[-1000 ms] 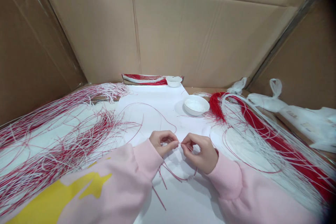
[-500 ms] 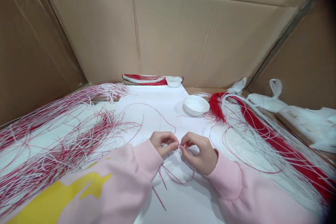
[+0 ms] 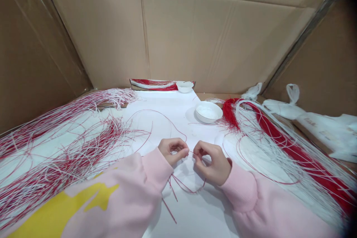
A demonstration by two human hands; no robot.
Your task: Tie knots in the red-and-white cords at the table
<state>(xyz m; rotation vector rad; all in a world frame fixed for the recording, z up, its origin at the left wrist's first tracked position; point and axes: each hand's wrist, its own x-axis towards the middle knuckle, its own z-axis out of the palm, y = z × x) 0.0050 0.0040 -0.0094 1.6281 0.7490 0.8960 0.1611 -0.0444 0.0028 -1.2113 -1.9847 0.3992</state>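
My left hand (image 3: pixel 173 151) is closed in a pinch on a thin red cord (image 3: pixel 190 151), over the white paper (image 3: pixel 167 100). Facing it, my right hand (image 3: pixel 211 159) pinches the same cord, and a short stretch of it shows between my fingertips. One length of red cord arcs away on the paper beyond my left hand. Below the hands hangs a loop of red cord (image 3: pixel 189 190), with loose ends under my left wrist. Any knot or tiny piece at the fingertips is too small to make out.
A white bowl (image 3: pixel 208 112) stands beyond my right hand, a smaller bowl (image 3: pixel 184 87) farther back. Red and white cord bundles (image 3: pixel 83 156) spread on the left; a red hank (image 3: pixel 275 134) and white cords lie right. Plastic bags (image 3: pixel 331 130) sit far right. Cardboard walls (image 3: pixel 189 29) enclose the table.
My fingertips have moved slightly apart, my right hand a little to the right, so a short stretch of cord now shows between them. The loop below has shifted slightly.
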